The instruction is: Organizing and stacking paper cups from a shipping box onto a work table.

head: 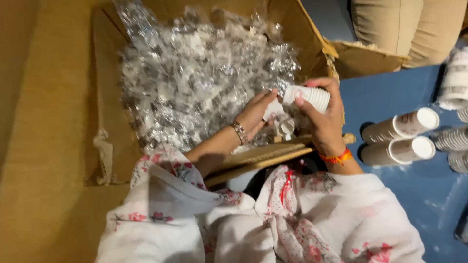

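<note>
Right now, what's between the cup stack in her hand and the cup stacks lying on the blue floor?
In the head view, only bare blue floor lies between the held cup stack and the lying stacks.

Blue floor (pixel 414 195) at right, brown cardboard wall (pixel 44 146) at left

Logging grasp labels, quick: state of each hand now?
Left hand: fingers on the end of the stack of small white cups, grip unclear.
Right hand: closed around that stack.

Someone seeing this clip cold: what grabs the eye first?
The crinkly clear plastic packets filling the open cardboard box, upper centre. Just below, the right hand holds a stack of white paper cups with the left hand at its end. More cup stacks lie right, on blue.
</note>
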